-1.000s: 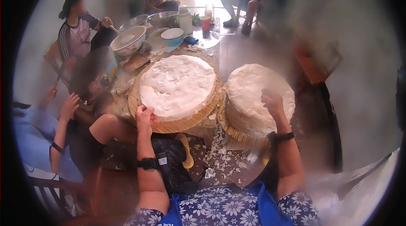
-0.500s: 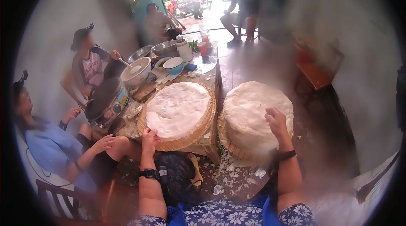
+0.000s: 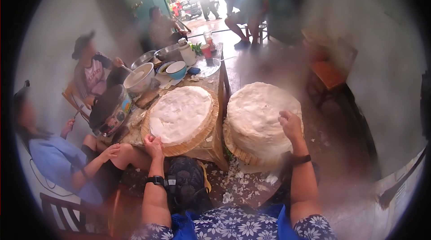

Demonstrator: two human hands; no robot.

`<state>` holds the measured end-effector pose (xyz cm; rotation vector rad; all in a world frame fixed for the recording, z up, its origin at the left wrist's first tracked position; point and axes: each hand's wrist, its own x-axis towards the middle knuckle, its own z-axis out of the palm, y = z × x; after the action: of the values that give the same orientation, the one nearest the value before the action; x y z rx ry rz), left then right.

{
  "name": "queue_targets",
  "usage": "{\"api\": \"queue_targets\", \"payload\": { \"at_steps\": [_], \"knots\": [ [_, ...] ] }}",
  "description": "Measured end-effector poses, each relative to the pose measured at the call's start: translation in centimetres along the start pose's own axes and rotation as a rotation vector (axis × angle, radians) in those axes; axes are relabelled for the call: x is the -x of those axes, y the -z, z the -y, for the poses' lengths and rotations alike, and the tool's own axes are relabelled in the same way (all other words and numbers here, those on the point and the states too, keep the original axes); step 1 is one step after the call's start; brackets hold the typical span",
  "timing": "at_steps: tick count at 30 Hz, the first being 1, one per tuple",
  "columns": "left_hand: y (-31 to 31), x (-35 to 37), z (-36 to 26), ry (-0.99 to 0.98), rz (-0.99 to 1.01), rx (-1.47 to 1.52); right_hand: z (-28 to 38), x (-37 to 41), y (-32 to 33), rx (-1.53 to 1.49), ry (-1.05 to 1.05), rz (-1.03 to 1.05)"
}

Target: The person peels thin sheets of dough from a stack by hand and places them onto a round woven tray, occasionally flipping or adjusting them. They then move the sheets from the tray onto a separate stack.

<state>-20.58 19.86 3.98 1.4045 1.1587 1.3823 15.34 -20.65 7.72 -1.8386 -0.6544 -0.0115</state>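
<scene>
White round (image 3: pixel 179 113) is sitting on a woven tray (image 3: pixel 200 140) on the counter (image 3: pixel 216 83), centre of frame. Your left hand (image 3: pixel 153 146) is touching its near edge, fingers curling in; whether that grip is pinching the edge, cannot tell. Second white round (image 3: pixel 256 112) is standing right of centre on a second tray (image 3: pixel 238 152), just beside the counter. Your right hand (image 3: pixel 291 125) is resting on its top near the right rim, grip loose, closing on nothing. White crumbs (image 3: pixel 242 181) are lying on the floor below. Blue bowl (image 3: pixel 176 69) is sitting toward the counter's far end. A seated person (image 3: pixel 54 161) is occupying the lower left.
</scene>
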Motion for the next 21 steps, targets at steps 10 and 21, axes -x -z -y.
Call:
{"api": "queue_targets", "payload": {
  "at_steps": [10, 21],
  "knots": [
    [-6.7, 8.0, -6.8, -0.823, 0.383, -0.741, 1.5, 0.6, 1.4, 0.041, -0.042, 0.054],
    [-11.1, 12.7, -6.3, -0.823, 0.652, -0.958, 1.2, 0.6, 1.8, 0.033, -0.035, 0.066]
  ]
}}
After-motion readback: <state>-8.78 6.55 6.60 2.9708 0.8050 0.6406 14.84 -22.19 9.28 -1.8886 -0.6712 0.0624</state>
